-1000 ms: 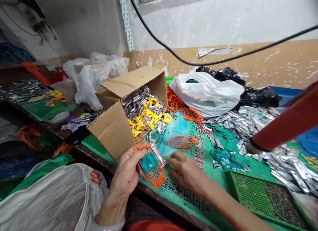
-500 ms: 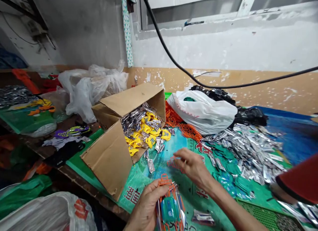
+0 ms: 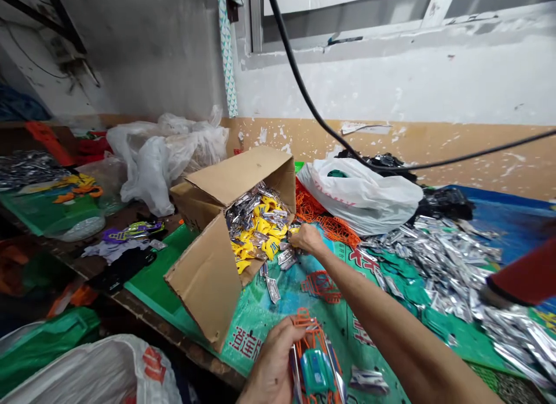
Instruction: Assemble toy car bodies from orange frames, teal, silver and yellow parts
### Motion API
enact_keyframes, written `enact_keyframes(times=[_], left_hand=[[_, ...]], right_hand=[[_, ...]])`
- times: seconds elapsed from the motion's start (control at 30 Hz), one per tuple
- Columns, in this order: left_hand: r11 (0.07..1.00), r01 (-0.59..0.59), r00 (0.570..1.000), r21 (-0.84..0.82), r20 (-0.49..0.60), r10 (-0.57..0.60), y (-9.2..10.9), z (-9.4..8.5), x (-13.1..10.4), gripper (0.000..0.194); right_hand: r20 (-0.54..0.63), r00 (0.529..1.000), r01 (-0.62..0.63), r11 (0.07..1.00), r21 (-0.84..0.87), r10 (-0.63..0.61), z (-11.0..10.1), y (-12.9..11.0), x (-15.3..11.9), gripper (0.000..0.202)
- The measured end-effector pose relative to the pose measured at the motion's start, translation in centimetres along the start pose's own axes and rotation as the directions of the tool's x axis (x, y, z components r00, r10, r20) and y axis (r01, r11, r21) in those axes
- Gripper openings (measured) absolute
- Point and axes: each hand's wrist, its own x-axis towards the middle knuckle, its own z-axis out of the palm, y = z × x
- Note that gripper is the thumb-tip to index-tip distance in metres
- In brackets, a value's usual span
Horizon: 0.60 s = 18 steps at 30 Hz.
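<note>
My left hand (image 3: 278, 357) is closed around an orange plastic frame (image 3: 306, 318) at the bottom middle. A rounded teal plastic piece (image 3: 318, 370) and slim silver packets lie against that frame. My right hand (image 3: 306, 238) is stretched forward to the right edge of the open cardboard box (image 3: 204, 276). Its fingers are curled at the heap of yellow plastic pieces (image 3: 263, 227) and shiny packets spilling from the box. What the fingertips grip is hidden. A loose silver packet (image 3: 272, 289) lies in front of the box, and another packet (image 3: 369, 379) right of my left hand.
On the right are a white plastic bag (image 3: 365, 190), orange frames (image 3: 334, 227), a heap of silver packets (image 3: 452, 265) and another person's red sleeve (image 3: 527, 271). A black cable (image 3: 304, 97) hangs across the front. A white sack (image 3: 87, 369) stands lower left.
My right hand has moved forward and left, from above the table covering to the pile at the box opening. My left hand still holds the orange frame. The view has shifted slightly.
</note>
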Motion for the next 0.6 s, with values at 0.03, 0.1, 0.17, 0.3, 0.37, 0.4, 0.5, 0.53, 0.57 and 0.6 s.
enact_keyframes(times=[0.03,0.1,0.17,0.3,0.37,0.4,0.5,0.53,0.57,0.6], left_hand=[[1.0,0.003,1.0,0.0,0.024,-0.003,0.1,0.0,-0.1,0.015],[1.0,0.013,0.998,-0.002,0.069,-0.013,0.4,-0.2,-0.1,0.019],[1.0,0.018,0.994,0.016,0.106,-0.02,0.5,-0.4,-0.2,0.021],[0.997,0.013,0.989,0.074,0.145,-0.024,0.4,-0.5,-0.1,0.025],[0.997,-0.005,0.99,0.076,0.138,-0.005,0.0,-0.1,0.0,0.027],[0.997,-0.023,0.99,0.074,0.144,0.012,-0.2,0.3,0.0,0.027],[0.995,-0.08,0.978,0.063,0.197,0.066,-1.2,1.9,-0.1,0.023],[0.993,-0.098,0.974,0.07,0.211,0.081,-1.6,2.3,-0.3,0.022],[0.99,-0.111,0.971,0.083,0.22,0.091,-2.0,2.8,-0.5,0.021],[0.987,-0.122,0.968,0.102,0.232,0.095,-2.3,3.1,-0.7,0.02]], right_hand=[[-0.001,1.0,-0.004,1.0,0.028,0.004,-0.4,0.0,-0.2,0.032],[-0.007,1.0,-0.002,0.996,0.093,0.002,-1.5,0.3,-0.9,0.032],[-0.009,1.0,0.029,0.986,0.162,-0.028,-2.9,1.0,-2.3,0.032],[0.087,0.972,0.178,0.929,0.324,-0.217,-5.7,3.9,-8.2,0.044],[0.139,0.945,0.229,0.905,0.359,-0.295,-6.5,5.6,-12.3,0.054],[0.116,0.907,0.344,0.87,0.354,-0.406,-6.7,6.4,-14.3,0.056],[0.091,0.816,0.532,0.802,0.272,-0.571,-6.1,8.1,-19.3,0.056],[0.097,0.822,0.53,0.817,0.229,-0.561,-5.8,8.5,-20.3,0.057],[0.105,0.838,0.51,0.838,0.193,-0.535,-5.4,8.9,-21.2,0.059],[0.113,0.853,0.489,0.857,0.166,-0.509,-5.1,9.4,-21.7,0.061]])
